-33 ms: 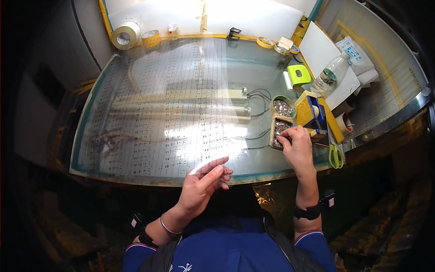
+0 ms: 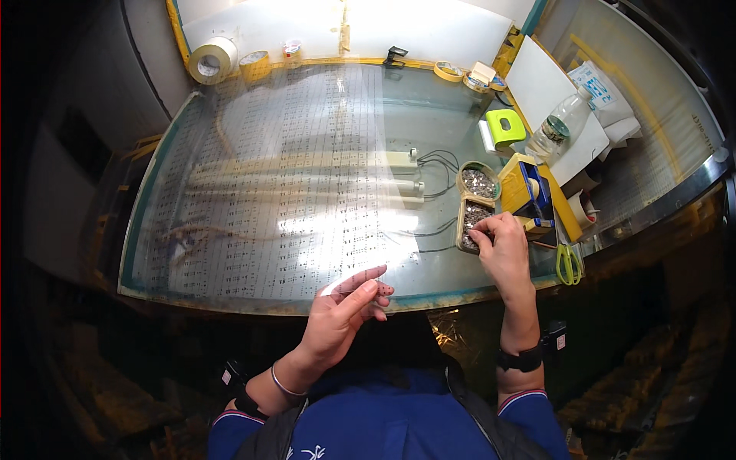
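Head | hands (image 2: 337, 318) (image 2: 502, 249) apart | left over table edge (image 2: 437, 303) | right at tray (image 2: 461, 222)

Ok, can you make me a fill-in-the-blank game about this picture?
1. The right hand reaches into the oblong container, not the ______ one next to it.
2. The left hand is at a printed sheet that you can see straight ______.
3. The silver bangle is on the person's ______ wrist.
4. The scissors have lime-______ handles.

Missing words: round; through; left; green.
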